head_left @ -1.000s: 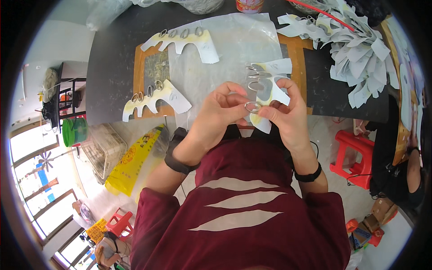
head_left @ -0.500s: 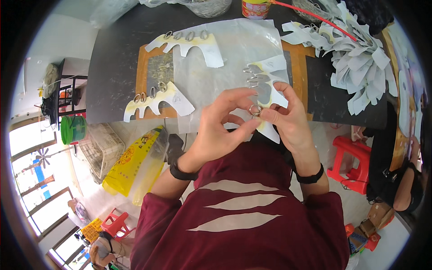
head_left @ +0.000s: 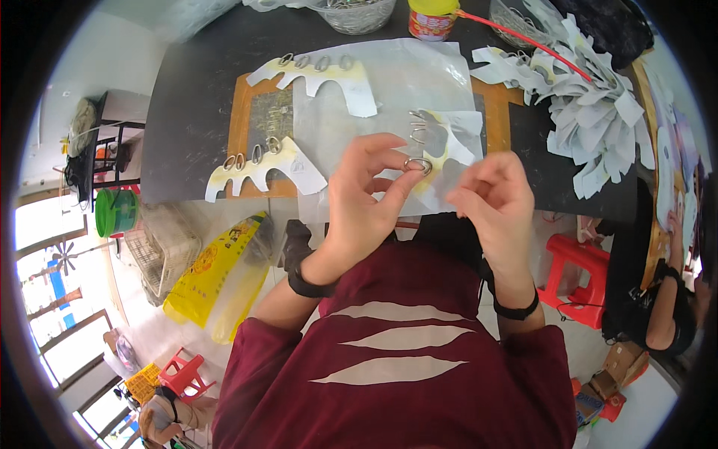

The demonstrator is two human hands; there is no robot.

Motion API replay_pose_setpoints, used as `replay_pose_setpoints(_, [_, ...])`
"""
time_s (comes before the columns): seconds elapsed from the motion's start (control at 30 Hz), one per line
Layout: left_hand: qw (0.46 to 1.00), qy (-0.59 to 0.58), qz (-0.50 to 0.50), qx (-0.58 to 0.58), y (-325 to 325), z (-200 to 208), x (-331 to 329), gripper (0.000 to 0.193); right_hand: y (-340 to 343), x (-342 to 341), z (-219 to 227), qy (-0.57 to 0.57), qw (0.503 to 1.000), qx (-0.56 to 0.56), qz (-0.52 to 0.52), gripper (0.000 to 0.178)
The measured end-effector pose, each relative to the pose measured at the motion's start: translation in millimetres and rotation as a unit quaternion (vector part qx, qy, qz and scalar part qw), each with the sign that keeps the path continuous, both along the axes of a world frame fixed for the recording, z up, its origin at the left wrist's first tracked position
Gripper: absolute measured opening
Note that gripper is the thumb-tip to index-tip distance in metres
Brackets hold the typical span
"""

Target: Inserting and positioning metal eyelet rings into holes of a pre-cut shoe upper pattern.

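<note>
My left hand [head_left: 366, 187] is closed, thumb and fingertips pinching a metal ring [head_left: 419, 166] at the edge of a white toothed piece [head_left: 458, 138]. More wire rings stick out from that piece's left side, and its lower part is partly hidden behind my fingers. My right hand [head_left: 497, 198] hangs just right of the piece, apart from the ring, its fingers curled in with the thumb near them. Whether anything small sits between those fingertips is hidden. Two similar white pieces, one upper [head_left: 340, 75] and one lower [head_left: 280, 168], lie to the left with rings along their yellowish edges.
Under the work lies a translucent sheet [head_left: 336, 123] on a black table [head_left: 187, 120]. At the back stand a bowl of metal parts [head_left: 355, 15] and a tub [head_left: 431, 22] with a red stick [head_left: 523, 45]. White pieces [head_left: 598, 112] pile up at the right, near a red stool [head_left: 574, 280].
My right hand has drawn away from the ring, to the right and slightly down. My left hand keeps its pinch on the ring, now slightly higher in view.
</note>
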State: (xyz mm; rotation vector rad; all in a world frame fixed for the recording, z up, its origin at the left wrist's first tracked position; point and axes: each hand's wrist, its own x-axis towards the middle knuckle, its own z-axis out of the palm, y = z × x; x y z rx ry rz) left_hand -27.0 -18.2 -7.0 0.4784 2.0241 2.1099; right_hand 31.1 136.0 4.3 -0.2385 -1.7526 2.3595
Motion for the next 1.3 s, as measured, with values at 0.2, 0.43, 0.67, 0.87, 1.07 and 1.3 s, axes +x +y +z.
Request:
replay_pose_setpoints(0.2, [0.979,0.184,0.039,-0.081,9.0,-1.6,4.9,0.034,-6.6,-14.4,-3.5,-0.016,1.0,0.02,-0.014,0.03])
replay_pose_setpoints(0.43, [0.936,0.311,0.024,-0.164,4.7,-6.1,7.8,0.034,-4.9,-12.7,-8.4,-0.042,0.999,0.03,-0.016,0.028])
replay_pose_setpoints(0.67, [0.958,0.256,0.02,-0.126,10.2,-4.4,8.4,0.028,-6.6,-12.4,-7.2,-0.045,0.999,0.002,0.001,0.033])
replay_pose_setpoints(0.87, [0.983,-0.082,0.028,0.16,21.7,-21.8,12.1,0.016,-24.1,-15.4,-11.6,-0.003,0.998,0.039,-0.051,0.033])
replay_pose_setpoints(1.07, [0.98,-0.131,0.09,0.117,24.5,-17.4,8.7,0.011,-25.9,-15.0,-15.5,0.017,0.993,0.087,-0.078,0.033])
replay_pose_setpoints(1.3, [0.987,-0.101,0.08,0.101,24.0,-17.0,-0.7,0.008,-20.5,-13.9,-20.5,-0.032,0.994,-0.068,-0.075,0.03])
